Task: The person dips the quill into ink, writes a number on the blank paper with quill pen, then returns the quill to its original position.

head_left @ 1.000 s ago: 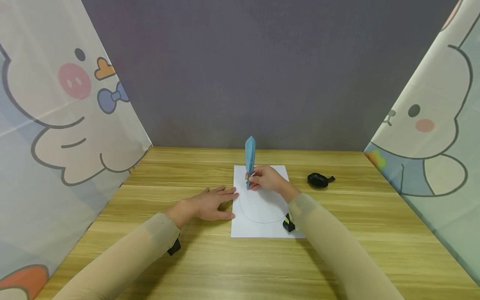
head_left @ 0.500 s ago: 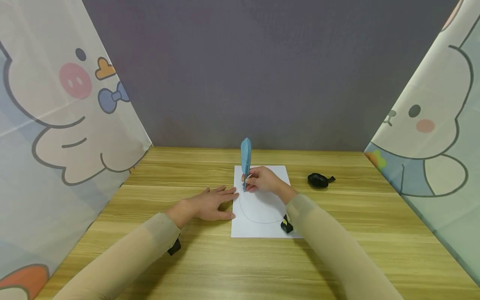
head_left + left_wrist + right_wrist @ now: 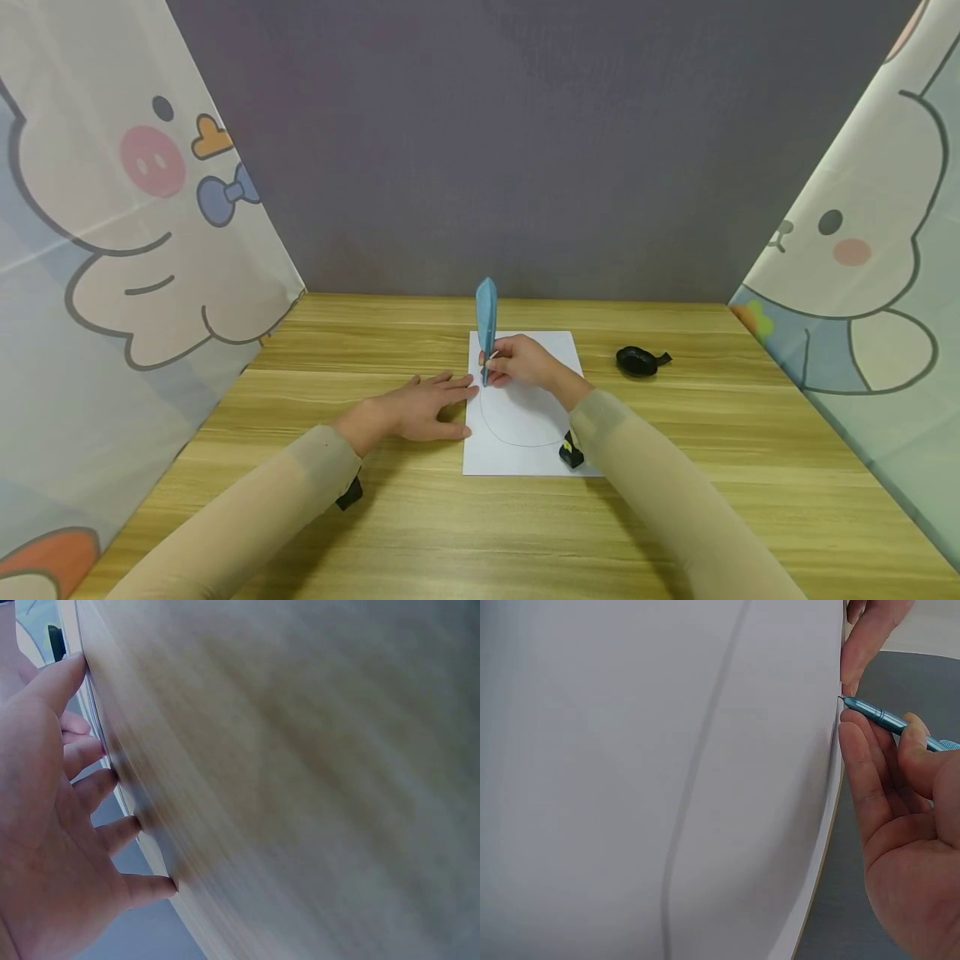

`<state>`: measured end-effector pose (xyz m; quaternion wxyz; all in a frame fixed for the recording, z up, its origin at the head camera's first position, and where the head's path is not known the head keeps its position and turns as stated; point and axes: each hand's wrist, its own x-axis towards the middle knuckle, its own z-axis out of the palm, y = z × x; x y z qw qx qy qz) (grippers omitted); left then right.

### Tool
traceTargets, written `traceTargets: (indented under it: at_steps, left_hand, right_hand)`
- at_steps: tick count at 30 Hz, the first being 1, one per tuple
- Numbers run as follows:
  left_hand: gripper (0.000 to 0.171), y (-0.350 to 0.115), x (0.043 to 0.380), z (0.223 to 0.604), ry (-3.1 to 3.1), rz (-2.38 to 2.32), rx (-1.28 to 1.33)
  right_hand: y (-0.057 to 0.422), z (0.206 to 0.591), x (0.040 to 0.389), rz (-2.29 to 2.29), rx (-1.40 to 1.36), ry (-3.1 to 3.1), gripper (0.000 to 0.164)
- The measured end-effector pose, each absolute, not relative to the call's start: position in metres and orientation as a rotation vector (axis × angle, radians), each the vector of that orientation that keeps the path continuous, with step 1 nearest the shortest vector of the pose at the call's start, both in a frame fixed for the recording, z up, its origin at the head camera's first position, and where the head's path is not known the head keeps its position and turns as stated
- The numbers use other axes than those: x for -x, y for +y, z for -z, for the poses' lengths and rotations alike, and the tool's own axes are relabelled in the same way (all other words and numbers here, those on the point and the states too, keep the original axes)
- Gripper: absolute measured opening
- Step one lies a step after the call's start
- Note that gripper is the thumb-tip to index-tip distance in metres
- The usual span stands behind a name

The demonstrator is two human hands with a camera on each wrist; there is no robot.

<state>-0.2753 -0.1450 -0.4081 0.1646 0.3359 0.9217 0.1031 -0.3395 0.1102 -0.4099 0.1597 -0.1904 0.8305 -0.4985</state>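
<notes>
A white sheet of paper point(image 3: 525, 460) lies on the wooden table, with a thin curved line drawn on it. My right hand point(image 3: 525, 362) pinches a blue pen with a feather-shaped top point(image 3: 487, 317) between thumb and fingers, its tip down near the sheet's left side. In the right wrist view the pen point(image 3: 885, 718) shows a shiny blue barrel, its fine tip at the paper's surface. My left hand point(image 3: 426, 408) lies flat with spread fingers, fingertips on the sheet's left edge. In the left wrist view, the left hand point(image 3: 67, 817) has its fingertips against the surface.
A small black rounded object with a short tail point(image 3: 637, 361) lies right of the sheet. Wrist camera parts in black show under both sleeves. A grey panel point(image 3: 517, 150) stands behind the wooden table point(image 3: 420, 533), and cartoon-printed cloths point(image 3: 135, 275) flank both sides.
My right hand has moved the pen left and slightly toward me, along the left side of the drawn curve. The left hand has stayed still.
</notes>
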Motion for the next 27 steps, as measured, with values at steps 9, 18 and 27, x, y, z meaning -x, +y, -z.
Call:
traceTargets:
  at_steps: [9, 18, 27]
  left_hand:
    - [0.080, -0.1446, 0.2766, 0.4080, 2.625, -0.283, -0.956]
    - [0.080, -0.1448, 0.2762, 0.4070, 2.621, -0.289, -0.959]
    - [0.080, -0.1456, 0.2760, 0.4073, 2.622, -0.289, -0.959]
  right_hand:
    - [0.1091, 0.4110, 0.3396, 1.444, 0.561, 2.350, 0.020]
    - [0.1066, 0.4124, 0.3404, 1.450, 0.566, 2.337, 0.019]
    - [0.1140, 0.4095, 0.3393, 1.485, 0.564, 2.334, 0.021]
